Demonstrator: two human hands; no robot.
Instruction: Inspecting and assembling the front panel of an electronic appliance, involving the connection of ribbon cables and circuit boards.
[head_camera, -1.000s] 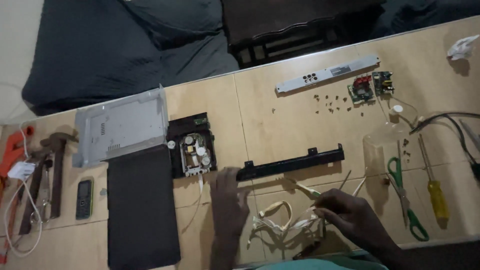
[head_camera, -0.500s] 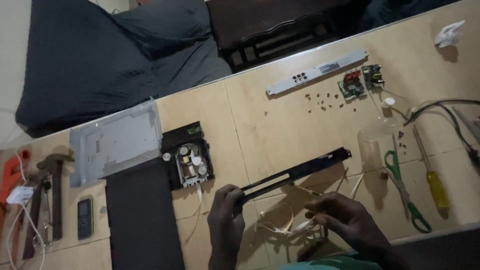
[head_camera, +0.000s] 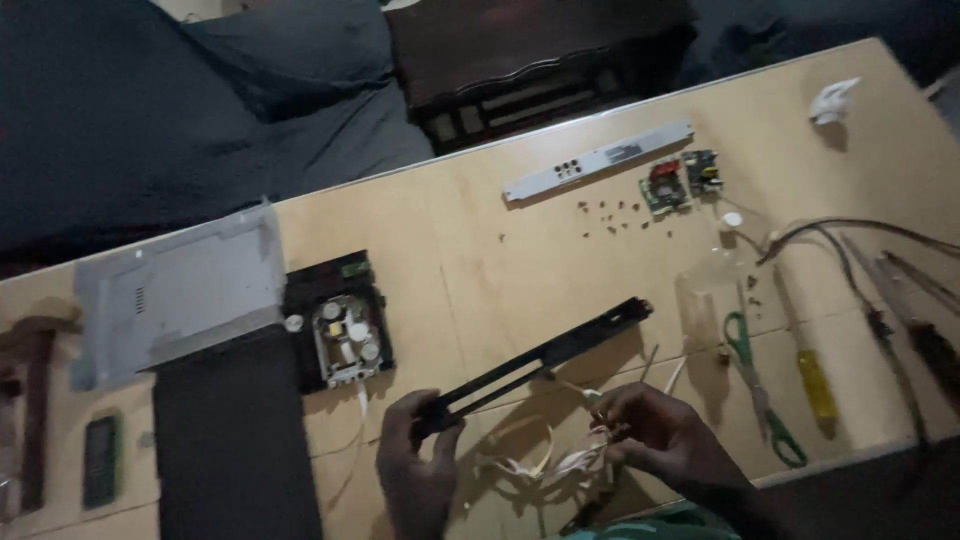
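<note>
My left hand (head_camera: 418, 462) grips the near end of a long black plastic strip (head_camera: 545, 358), which is lifted off the wooden table (head_camera: 500, 260) and slants up to the right. My right hand (head_camera: 655, 438) is closed around a small part at a tangle of thin wires, beside white ribbon cables (head_camera: 535, 462) lying between my hands. To the left of my left hand sits a black tray with an exposed circuit board (head_camera: 342, 335).
A grey metal cover (head_camera: 175, 292) and a dark flat panel (head_camera: 232, 440) lie at left. At back are a silver front strip (head_camera: 598, 160), small green boards (head_camera: 682, 180) and loose screws (head_camera: 610, 212). Green-handled scissors (head_camera: 755, 385), a yellow-handled screwdriver (head_camera: 805, 355) and cables (head_camera: 860, 235) lie right.
My left hand took hold of the black strip's near end and raised it off the table, tilting it. The right hand stayed at the wires. The view shifted.
</note>
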